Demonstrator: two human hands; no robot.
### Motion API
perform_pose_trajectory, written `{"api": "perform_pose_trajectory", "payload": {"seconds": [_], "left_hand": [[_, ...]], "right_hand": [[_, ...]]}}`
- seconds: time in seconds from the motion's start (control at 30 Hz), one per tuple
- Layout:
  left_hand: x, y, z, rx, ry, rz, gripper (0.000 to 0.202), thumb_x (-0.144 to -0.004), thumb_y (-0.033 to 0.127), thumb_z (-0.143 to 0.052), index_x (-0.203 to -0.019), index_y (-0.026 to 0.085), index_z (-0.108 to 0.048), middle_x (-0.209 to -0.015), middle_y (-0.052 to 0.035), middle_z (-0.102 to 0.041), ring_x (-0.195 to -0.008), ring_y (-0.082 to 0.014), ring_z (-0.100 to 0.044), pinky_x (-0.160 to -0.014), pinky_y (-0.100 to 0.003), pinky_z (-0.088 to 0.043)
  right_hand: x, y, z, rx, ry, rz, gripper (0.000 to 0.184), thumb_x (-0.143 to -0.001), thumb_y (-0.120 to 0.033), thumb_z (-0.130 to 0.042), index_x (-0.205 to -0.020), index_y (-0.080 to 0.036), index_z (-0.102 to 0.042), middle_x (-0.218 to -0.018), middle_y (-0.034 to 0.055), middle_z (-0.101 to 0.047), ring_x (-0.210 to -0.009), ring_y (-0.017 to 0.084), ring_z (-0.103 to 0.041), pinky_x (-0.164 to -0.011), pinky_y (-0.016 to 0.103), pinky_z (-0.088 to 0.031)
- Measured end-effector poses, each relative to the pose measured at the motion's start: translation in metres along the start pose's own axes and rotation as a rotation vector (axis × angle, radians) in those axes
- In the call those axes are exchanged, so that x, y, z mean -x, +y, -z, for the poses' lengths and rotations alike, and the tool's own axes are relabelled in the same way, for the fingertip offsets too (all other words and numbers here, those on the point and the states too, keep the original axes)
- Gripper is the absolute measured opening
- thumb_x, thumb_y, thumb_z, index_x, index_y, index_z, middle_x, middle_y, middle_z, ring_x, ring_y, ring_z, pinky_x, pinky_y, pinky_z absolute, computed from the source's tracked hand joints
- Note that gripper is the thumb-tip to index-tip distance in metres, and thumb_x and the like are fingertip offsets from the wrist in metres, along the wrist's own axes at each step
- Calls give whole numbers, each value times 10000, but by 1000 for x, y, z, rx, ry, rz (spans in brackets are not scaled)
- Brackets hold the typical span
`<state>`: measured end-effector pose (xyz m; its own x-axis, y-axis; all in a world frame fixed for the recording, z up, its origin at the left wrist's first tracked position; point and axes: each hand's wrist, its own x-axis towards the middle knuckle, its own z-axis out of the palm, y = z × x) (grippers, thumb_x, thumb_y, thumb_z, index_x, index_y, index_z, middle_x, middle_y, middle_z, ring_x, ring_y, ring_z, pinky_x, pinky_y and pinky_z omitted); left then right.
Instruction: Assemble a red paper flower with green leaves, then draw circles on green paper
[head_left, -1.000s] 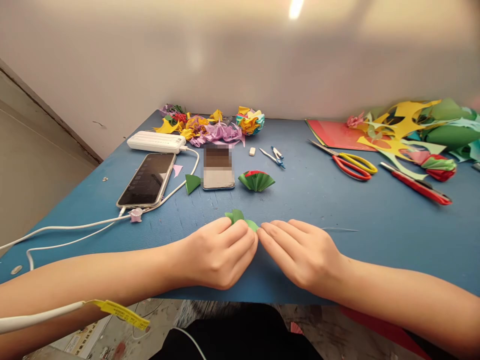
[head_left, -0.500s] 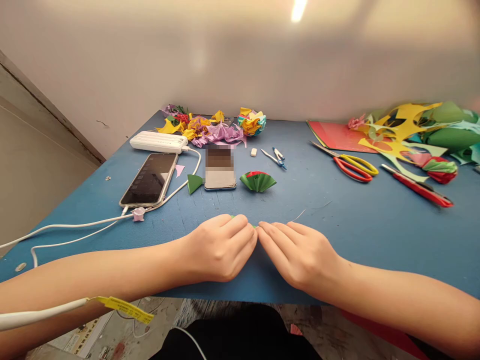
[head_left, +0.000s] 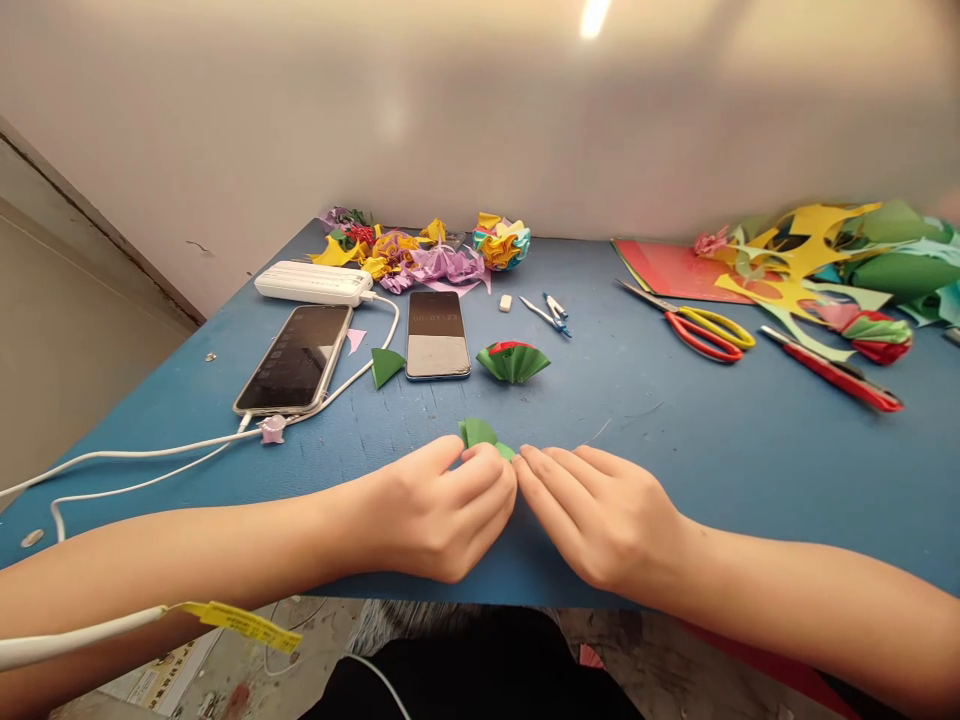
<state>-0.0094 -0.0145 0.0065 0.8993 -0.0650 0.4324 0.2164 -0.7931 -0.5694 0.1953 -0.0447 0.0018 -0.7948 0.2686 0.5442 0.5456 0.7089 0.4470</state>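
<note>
A folded piece of green paper (head_left: 478, 433) shows above my fingers, its lower part hidden behind them. My left hand (head_left: 450, 505) is closed on it, thumb and fingers pressed together. Its fingertips meet those of my right hand (head_left: 600, 510), which pinches the same paper at its right end. Just beyond lies a pleated green and red paper fan (head_left: 514, 362). To its left are a phone (head_left: 437, 340) showing a timer and a small green paper wedge (head_left: 386, 367).
On the left, a second phone (head_left: 294, 360) is cabled to a white power bank (head_left: 313, 284). Crumpled paper pieces (head_left: 446, 265) lie along the wall. Scissors (head_left: 701, 330), a red utility knife (head_left: 840, 375), compasses (head_left: 551, 315) and an eraser (head_left: 505, 303) rest further right.
More of the green paper has come into view above my left fingers. My left thumb and index finger have shifted slightly apart at the top; my right hand has hardly moved.
</note>
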Motion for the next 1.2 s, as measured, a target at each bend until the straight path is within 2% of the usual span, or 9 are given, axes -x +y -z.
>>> {"api": "perform_pose_trajectory", "payload": {"seconds": [0.1, 0.3, 0.5, 0.6, 0.7, 0.8, 0.93, 1.2], "left_hand": [[0, -1, 3, -25, -16, -35, 190, -870, 156, -484, -899, 56, -643, -834, -106, -617, -764, -184, -580, -514, -289, -403], [-2, -1, 1, 42, 0, 24, 172, -860, 148, -489, -855, 46, -628, -687, -46, -539, -562, -126, -494, -474, -279, -362], [0, 2, -2, 36, 10, 87, 143, -847, 168, -522, -846, 67, -623, -686, -32, -525, -603, -136, -498, -487, -284, -329], [1, 4, -4, 33, 0, 88, 155, -857, 176, -503, -869, 73, -619, -735, -46, -543, -655, -148, -515, -499, -286, -327], [0, 4, -4, 33, -13, 78, 146, -852, 175, -509, -854, 76, -616, -714, -41, -535, -626, -146, -500, -484, -288, -308], [0, 4, -3, 33, -19, 81, 132, -848, 163, -521, -818, 74, -613, -664, -32, -527, -580, -139, -494, -492, -290, -335], [-1, 1, -3, 41, -12, 100, 115, -839, 158, -541, -796, 75, -609, -641, -32, -532, -573, -149, -514, -481, -290, -340], [1, -4, 0, 53, 31, 77, 154, -864, 156, -485, -835, 70, -610, -722, -56, -578, -635, -158, -558, -488, -293, -364]], "right_hand": [[0, -1, 1, 4, -11, -2, 168, -830, -63, -487, -853, -15, -646, -750, 142, -676, -655, 190, -623, -542, 306, -434], [0, 1, 0, 16, 1, -10, 153, -830, -96, -516, -863, -22, -646, -757, 138, -679, -645, 199, -626, -526, 313, -425], [1, -2, 1, 39, -13, 30, 161, -811, -87, -531, -886, 0, -645, -806, 173, -691, -668, 219, -640, -530, 317, -429], [1, -3, 1, 61, -36, 40, 180, -817, -100, -525, -899, 4, -646, -825, 183, -694, -673, 216, -641, -537, 318, -432], [2, -3, 1, 66, -44, 37, 187, -813, -118, -544, -921, -4, -647, -859, 179, -696, -687, 218, -642, -538, 322, -432], [3, -1, 1, 52, -9, 18, 213, -801, -143, -581, -959, -14, -642, -912, 172, -695, -690, 223, -642, -516, 322, -423], [3, -1, 2, 48, 39, 37, 184, -793, -124, -580, -920, -8, -648, -864, 170, -702, -692, 234, -653, -537, 328, -445], [6, -3, 2, 94, -10, 54, 217, -797, -127, -576, -951, 14, -638, -889, 188, -694, -750, 255, -658, -592, 336, -459]]}}
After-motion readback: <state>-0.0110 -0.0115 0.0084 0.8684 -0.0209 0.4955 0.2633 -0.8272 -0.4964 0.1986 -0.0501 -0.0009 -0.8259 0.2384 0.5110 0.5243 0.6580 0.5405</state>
